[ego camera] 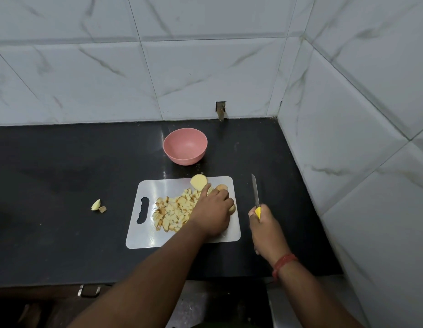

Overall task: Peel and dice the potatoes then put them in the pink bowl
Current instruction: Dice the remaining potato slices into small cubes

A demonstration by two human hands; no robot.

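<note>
A white cutting board (144, 237) lies on the black counter. A pile of diced potato (174, 213) covers its middle. A cut potato half (198, 181) stands at the board's far edge, with more potato slices (222, 187) beside it. My left hand (211, 213) rests over the right part of the board, fingers curled on potato pieces there. Right of the board, my right hand (265, 224) grips the yellow handle of a knife (255, 191), blade pointing away and clear of the board. The pink bowl (185, 146) stands behind the board with nothing in it.
Two small potato scraps (98, 205) lie on the counter (64, 176) left of the board. Tiled walls close the back and the right side. A metal drawer handle (89, 291) shows below the counter's front edge.
</note>
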